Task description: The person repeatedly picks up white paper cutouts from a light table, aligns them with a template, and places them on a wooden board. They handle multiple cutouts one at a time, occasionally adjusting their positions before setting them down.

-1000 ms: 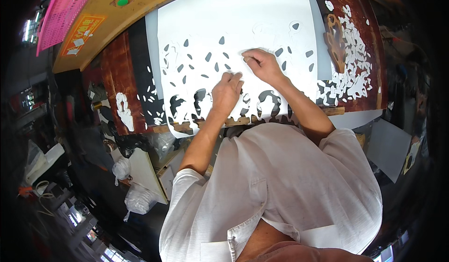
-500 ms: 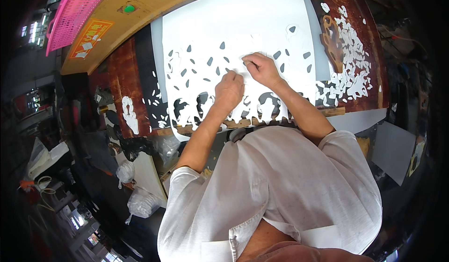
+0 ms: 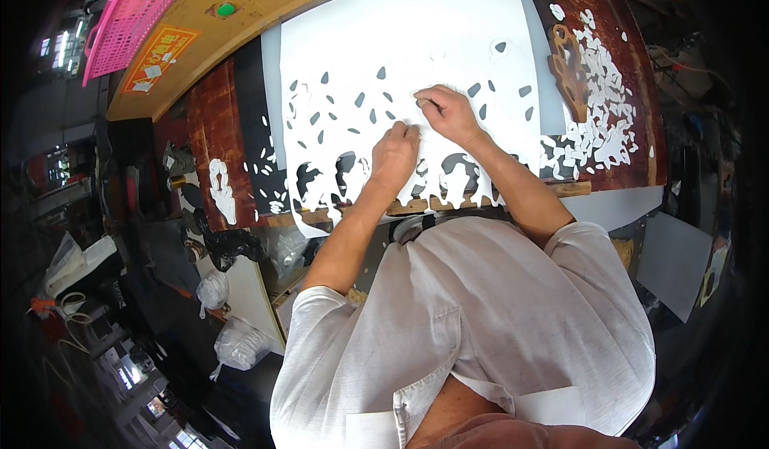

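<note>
A large white sheet (image 3: 400, 32) lies over the work table, with several small dark-looking holes through its middle and big ragged cut-outs along its near edge. On its near half rests my left hand (image 3: 394, 157), fingers curled closed against the surface. My right hand (image 3: 451, 116) is a little farther off and to the right, thumb and forefinger pinched together over the sheet. Whatever either hand grips is too small or too hidden to make out. Both forearms cross the sheet's near edge.
Many small white offcuts (image 3: 601, 120) are heaped on the red-brown board at right, beside a brown cutting die (image 3: 567, 68). A white cut piece (image 3: 222, 191) lies on the left board. Beyond stand a yellow machine beam with a green button (image 3: 226, 9) and a pink basket (image 3: 136, 20).
My left hand has shifted very slightly to the right, its fingers still closed. My right hand keeps its pinch in about the same place, and the sheet lies as before.
</note>
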`<control>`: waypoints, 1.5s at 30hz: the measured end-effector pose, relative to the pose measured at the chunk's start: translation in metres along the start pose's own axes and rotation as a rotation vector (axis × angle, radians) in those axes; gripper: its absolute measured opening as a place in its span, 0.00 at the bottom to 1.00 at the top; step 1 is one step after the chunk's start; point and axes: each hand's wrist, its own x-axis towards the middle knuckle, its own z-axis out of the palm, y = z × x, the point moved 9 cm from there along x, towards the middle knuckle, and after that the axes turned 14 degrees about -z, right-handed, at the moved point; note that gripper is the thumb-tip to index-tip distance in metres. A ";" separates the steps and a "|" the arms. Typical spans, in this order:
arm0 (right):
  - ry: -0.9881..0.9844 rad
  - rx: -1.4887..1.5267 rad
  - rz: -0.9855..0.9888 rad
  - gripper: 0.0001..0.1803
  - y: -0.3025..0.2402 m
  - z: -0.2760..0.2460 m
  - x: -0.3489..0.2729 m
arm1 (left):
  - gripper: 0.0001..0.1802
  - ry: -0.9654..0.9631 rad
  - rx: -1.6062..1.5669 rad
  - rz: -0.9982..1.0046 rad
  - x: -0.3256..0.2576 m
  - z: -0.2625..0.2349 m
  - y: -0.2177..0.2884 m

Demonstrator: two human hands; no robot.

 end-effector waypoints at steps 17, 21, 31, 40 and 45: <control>-0.399 -0.290 -0.244 0.10 -0.017 0.033 -0.008 | 0.14 -0.251 -0.843 -0.890 0.003 0.022 -0.066; -0.350 -0.278 -0.317 0.08 -0.021 0.030 -0.012 | 0.14 -0.087 -1.023 -0.939 0.001 0.045 -0.075; -0.336 0.141 0.051 0.09 -0.002 0.011 0.013 | 0.23 -0.153 -0.485 -0.847 -0.016 -0.098 -0.175; -0.496 -0.511 0.001 0.15 0.034 -0.063 0.020 | 0.18 -0.063 -0.330 -0.250 0.037 -0.020 -0.015; -0.578 -0.317 0.039 0.08 0.006 -0.051 0.001 | 0.24 0.102 -0.154 -0.117 0.101 0.011 0.041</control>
